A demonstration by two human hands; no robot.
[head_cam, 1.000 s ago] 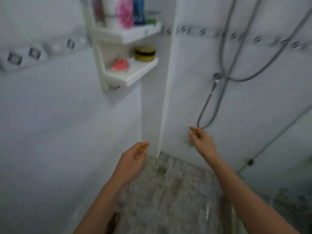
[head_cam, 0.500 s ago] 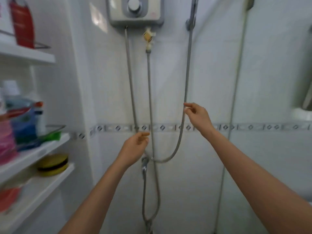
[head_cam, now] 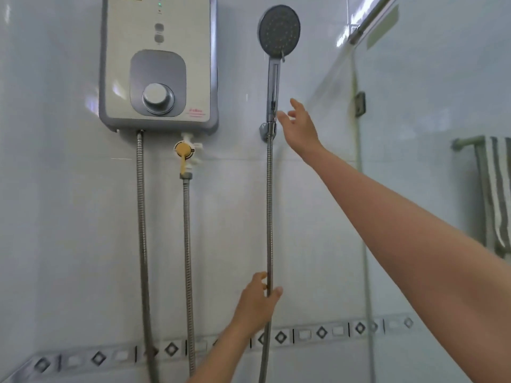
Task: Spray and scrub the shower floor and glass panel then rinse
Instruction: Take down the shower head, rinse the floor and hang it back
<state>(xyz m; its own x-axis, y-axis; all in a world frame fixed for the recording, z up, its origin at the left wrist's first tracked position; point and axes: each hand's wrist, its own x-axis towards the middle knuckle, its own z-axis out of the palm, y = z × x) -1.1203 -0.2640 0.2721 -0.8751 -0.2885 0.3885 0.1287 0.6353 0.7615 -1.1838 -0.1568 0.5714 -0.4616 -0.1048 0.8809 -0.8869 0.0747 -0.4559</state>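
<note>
A person stands at a white-tiled shower wall with both arms raised toward a handheld shower head point(head_cam: 279, 29), which sits upright in its wall bracket point(head_cam: 266, 131) to the right of a wall-mounted water heater point(head_cam: 157, 62). The left hand point(head_cam: 257, 302) grips the metal hose point(head_cam: 269, 217) hanging straight down from the shower head's handle point(head_cam: 273, 87), its fingers point(head_cam: 260, 278) and thumb curled round the hose just above a band of diamond-patterned border tiles point(head_cam: 322, 332). The right hand point(head_cam: 301, 131) reaches up beside the lower end of the handle, fingers point(head_cam: 297, 106) spread apart and holding nothing; whether a fingertip touches the handle cannot be told. The glass panel point(head_cam: 414, 120) stands at the right, a striped towel point(head_cam: 495, 194) visible through it. A yellow-handled valve point(head_cam: 183, 154) sits under the heater.
</note>
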